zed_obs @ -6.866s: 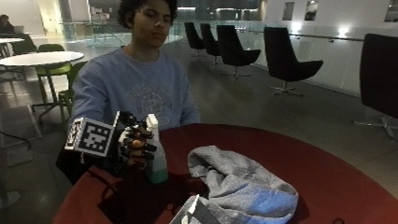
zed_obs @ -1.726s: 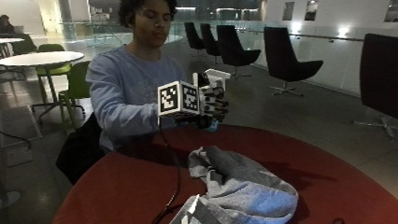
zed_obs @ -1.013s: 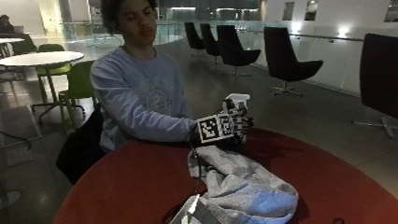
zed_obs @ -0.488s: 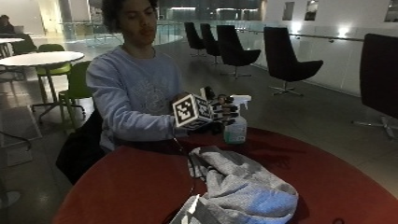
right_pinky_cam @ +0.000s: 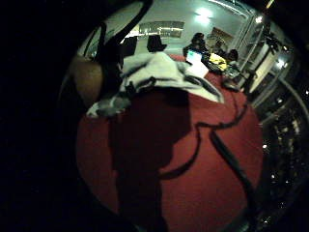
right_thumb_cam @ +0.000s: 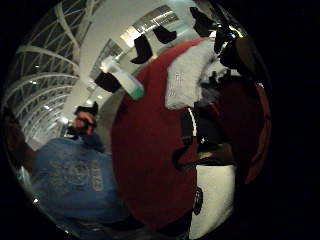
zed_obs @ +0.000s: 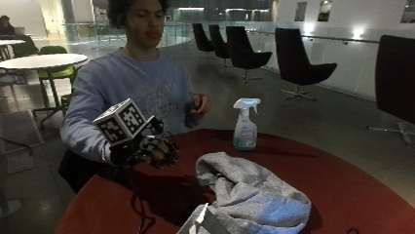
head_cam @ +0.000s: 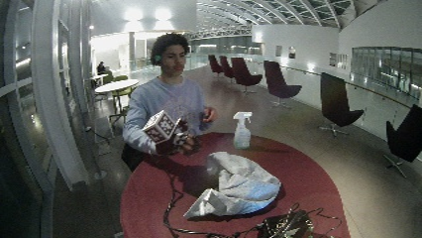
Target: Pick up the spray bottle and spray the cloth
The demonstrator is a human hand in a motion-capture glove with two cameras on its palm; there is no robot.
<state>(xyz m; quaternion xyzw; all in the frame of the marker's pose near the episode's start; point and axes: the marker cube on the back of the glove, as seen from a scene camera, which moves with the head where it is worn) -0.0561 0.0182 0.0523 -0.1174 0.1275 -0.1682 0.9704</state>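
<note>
While the spray bottle [zed_obs: 246, 125] stands upright on the red round table [zed_obs: 363, 190], nothing is holding it. Seen from the cloth, it sits at about one o'clock, near but apart. The grey cloth [zed_obs: 250, 195] lies heaped mid-table, one fold trailing toward the near edge.

Gloved right hand [zed_obs: 152, 152]: above the table edge at roughly nine o'clock from the cloth, well apart from the bottle. Fingers hang loosely curled, around nothing. Bare left hand [zed_obs: 199, 105] is raised near the chest, closed on a small dark object (can't make out what).

Palm views agree: bottle [right_thumb_cam: 122, 77] stands free at the table's far rim; cloth [right_pinky_cam: 161, 72] and black cables [right_pinky_cam: 217, 145] lie on the tabletop under the hand.

Judgement: bottle looks set down, so the task reads as finished or nearly so.

Risks from here:
- A reach back across could snag the cloth's raised folds and drag them into the bottle, tipping it.
- Cables trailing over the table could catch the hand.
</note>
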